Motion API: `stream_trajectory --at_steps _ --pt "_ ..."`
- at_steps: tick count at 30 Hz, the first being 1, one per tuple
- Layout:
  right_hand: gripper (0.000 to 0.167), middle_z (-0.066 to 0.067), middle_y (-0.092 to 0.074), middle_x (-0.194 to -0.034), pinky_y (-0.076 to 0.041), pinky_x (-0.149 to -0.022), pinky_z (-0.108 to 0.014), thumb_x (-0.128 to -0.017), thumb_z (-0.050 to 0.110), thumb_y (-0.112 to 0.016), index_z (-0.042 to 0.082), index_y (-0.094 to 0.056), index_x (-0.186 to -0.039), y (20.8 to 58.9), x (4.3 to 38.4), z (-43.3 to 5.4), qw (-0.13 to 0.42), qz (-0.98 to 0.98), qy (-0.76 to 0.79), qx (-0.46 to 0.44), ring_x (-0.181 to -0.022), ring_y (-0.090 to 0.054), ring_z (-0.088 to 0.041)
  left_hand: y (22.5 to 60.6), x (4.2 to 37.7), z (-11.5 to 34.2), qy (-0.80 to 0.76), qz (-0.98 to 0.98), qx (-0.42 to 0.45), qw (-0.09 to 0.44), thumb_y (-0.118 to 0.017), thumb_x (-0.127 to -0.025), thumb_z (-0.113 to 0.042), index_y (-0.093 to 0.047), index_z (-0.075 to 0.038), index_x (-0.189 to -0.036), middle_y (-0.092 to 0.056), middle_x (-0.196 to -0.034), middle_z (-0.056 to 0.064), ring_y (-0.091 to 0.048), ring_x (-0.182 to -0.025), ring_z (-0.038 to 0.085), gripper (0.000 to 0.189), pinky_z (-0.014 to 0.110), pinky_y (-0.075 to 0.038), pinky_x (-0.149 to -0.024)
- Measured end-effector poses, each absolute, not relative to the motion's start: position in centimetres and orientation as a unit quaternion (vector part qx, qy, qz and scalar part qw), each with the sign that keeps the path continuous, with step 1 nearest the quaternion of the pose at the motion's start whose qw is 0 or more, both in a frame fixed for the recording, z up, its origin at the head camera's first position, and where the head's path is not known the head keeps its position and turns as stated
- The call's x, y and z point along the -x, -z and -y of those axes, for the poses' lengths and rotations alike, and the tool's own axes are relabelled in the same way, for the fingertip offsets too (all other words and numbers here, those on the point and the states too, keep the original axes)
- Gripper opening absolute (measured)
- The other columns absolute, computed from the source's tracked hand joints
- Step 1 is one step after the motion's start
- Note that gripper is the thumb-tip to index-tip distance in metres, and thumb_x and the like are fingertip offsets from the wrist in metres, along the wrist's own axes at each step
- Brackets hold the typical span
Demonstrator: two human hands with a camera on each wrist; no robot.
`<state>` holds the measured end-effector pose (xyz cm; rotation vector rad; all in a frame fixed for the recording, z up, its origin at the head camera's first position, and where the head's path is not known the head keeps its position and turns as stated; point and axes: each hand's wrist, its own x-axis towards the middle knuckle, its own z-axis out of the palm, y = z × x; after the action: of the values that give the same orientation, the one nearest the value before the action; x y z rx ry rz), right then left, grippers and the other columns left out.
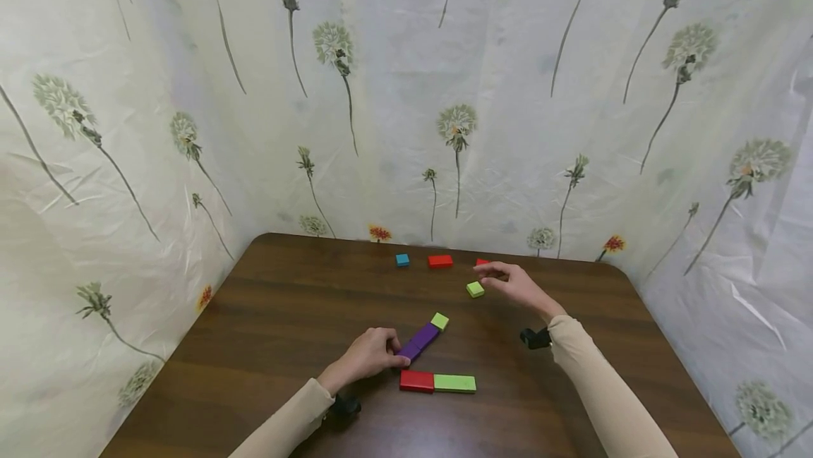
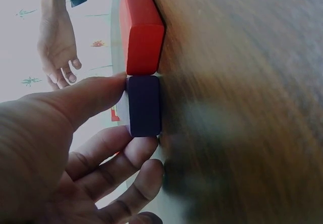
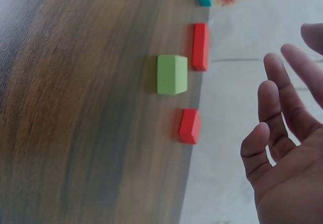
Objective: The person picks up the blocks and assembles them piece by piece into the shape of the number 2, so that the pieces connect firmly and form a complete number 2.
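My left hand (image 1: 367,353) pinches the near end of a purple block (image 2: 145,107) between thumb and fingers, low at the tabletop. That block lines up with a second purple block (image 1: 425,334) and a small light-green block (image 1: 440,321) in a slanting row. Just in front of this row, a red block (image 1: 416,381) and a longer green block (image 1: 454,383) lie end to end. Over the table's far right hovers my right hand (image 1: 516,286), fingers loosely bent and holding nothing. Nearest it are a small green block (image 1: 475,289) and a partly covered red block (image 1: 482,262).
Toward the back edge of the brown wooden table (image 1: 305,296) lie a small blue block (image 1: 402,260) and a red block (image 1: 440,261). A dandelion-printed curtain (image 1: 394,91) surrounds the table at the back and both sides.
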<state>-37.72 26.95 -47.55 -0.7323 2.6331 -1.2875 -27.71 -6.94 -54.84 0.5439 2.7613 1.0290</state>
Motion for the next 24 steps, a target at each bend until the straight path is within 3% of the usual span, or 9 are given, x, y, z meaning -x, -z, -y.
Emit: stream_trajectory --at_steps 9,17,24 --pt "0.031 -0.021 -0.062 -0.124 -0.049 -0.082 -0.025 -0.097 0.016 -0.058 0.009 -0.061 -0.127 51.8 40.4 -28.4 0.024 -0.883 0.417 0.215 -0.110 -0.061 -0.033 54.9 27.7 7.1 -0.344 -0.918 -0.183 0.075 -0.078 -0.080 -0.039 -0.065 -0.017 -0.082 -0.056 -0.072 -0.007 -0.046 -0.060 0.007 0.026 0.022 -0.036 -0.052" --pt "0.033 -0.016 -0.066 -0.116 -0.048 -0.077 -0.030 -0.095 0.017 -0.062 0.006 -0.061 -0.125 53.4 40.9 -28.8 0.003 -0.900 0.396 0.183 -0.097 -0.061 -0.023 55.0 27.7 7.1 -0.344 -0.918 -0.181 0.079 -0.078 -0.080 -0.039 -0.065 -0.016 -0.083 -0.056 -0.072 -0.006 -0.046 -0.060 0.007 0.026 0.022 -0.036 -0.052" --pt "0.037 -0.015 -0.068 -0.109 -0.048 -0.074 -0.031 -0.094 0.017 -0.063 0.002 -0.059 -0.127 54.8 41.9 -28.7 0.000 -0.907 0.392 0.153 -0.092 -0.062 -0.023 55.0 27.8 7.1 -0.344 -0.918 -0.182 0.077 -0.077 -0.080 -0.038 -0.065 -0.016 -0.083 -0.056 -0.072 -0.006 -0.046 -0.060 0.007 0.026 0.022 -0.036 -0.052"
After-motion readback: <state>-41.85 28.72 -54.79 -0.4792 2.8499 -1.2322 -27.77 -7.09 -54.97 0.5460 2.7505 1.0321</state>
